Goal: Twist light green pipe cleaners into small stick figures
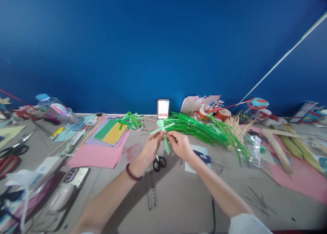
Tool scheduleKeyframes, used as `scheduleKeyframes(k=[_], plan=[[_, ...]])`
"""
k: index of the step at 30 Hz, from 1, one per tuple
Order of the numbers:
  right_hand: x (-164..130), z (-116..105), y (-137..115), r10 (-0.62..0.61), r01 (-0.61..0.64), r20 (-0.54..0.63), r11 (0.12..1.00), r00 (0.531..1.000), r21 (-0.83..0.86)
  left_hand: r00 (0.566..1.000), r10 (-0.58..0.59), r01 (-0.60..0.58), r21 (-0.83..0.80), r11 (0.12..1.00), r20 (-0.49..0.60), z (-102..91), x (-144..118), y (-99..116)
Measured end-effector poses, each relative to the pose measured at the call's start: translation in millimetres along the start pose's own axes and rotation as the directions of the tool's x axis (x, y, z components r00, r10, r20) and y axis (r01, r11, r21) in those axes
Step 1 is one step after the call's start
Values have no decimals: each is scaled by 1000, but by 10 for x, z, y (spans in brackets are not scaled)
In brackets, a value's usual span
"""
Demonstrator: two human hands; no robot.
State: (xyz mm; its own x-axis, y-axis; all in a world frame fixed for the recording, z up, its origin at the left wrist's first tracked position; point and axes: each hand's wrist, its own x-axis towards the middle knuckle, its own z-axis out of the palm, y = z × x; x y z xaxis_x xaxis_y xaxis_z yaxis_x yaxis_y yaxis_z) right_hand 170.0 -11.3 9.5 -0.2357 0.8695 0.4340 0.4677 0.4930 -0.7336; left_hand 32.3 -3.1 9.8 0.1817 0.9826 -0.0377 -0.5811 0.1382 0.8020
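A clear plastic ruler [151, 189] and black-handled scissors [159, 163] lie on the grey table [178, 196] nearest the person. Above them, the left hand [152, 145] and right hand [182, 146] each pinch a pale green pipe-cleaner figure [163, 133], apparently at its middle. Beyond lies a bundle of bright green pipe cleaners [204, 130].

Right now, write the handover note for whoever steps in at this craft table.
Left hand and right hand: both pinch the pale green pipe-cleaner figure, held above the table.
Nearby: a bundle of green pipe cleaners behind the right hand, scissors and a ruler under the hands, coloured paper to the left.
Done: the figure has a round head, arms and one hanging strand.
Left: lower part looks unfinished; bundle barely used.
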Motion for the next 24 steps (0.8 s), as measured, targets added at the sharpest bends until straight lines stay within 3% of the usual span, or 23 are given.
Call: scheduleKeyframes(k=[5, 12, 18, 24], plan=[[34, 39, 23, 75, -77, 22, 978, 997, 193, 996, -92, 94, -84, 992, 20, -1, -9, -16], [50, 91, 62, 168, -177, 56, 939, 984, 294, 989, -120, 128, -92, 988, 88, -22, -1, -32], [14, 40, 26, 106, -98, -62, 987, 992, 124, 994, -98, 100, -48, 994, 41, -25, 11, -46], [-18, 58, 43, 2, -11, -151, 998, 989, -59, 998, 65, -62, 130, 990, -23, -51, 13, -79]])
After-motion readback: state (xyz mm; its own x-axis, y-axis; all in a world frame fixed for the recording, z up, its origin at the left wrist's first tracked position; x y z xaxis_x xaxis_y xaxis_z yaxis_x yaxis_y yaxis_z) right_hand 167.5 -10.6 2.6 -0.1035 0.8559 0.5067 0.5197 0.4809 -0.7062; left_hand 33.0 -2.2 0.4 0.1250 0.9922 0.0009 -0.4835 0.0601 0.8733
